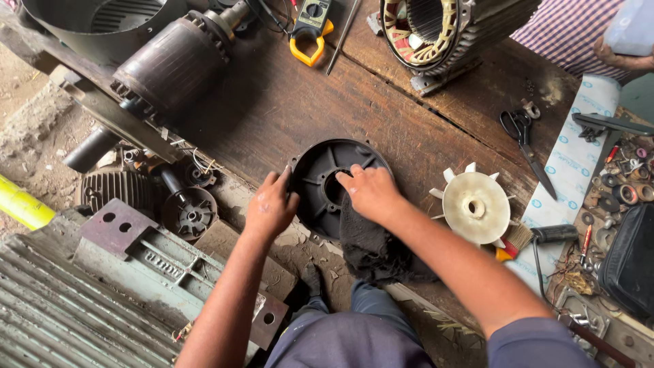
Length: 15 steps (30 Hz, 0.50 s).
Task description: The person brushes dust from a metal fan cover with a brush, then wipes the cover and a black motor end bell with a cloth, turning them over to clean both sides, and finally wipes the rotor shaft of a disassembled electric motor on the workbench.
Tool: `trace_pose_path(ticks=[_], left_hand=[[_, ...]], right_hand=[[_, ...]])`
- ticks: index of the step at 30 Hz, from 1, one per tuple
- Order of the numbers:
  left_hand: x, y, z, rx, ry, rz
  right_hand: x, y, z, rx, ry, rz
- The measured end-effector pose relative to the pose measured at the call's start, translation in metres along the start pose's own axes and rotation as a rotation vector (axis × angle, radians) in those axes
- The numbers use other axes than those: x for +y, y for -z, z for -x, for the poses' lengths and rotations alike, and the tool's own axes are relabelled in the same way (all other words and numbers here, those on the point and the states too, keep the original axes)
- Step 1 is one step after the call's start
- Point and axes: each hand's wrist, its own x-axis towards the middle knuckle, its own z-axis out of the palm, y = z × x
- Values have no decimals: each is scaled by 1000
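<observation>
Right hand pressing a dark rag into the hub of the round end cover, left hand, fingers spread, bracing its left rim.

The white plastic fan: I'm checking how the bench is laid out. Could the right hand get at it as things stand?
Probably yes. The white plastic fan lies uncovered on the wooden bench just beside the right hand, which rests on the dark round motor cover; nothing lies between them.
</observation>
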Motion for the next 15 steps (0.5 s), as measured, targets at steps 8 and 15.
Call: trace_pose_path(ticks=[8, 15], left_hand=[[-2, 12, -25, 33, -136, 31], [-9, 4, -34, 161, -192, 352]], right_hand=[[10, 7, -4, -33, 247, -309], [-11, 9, 7, 45, 9, -19]])
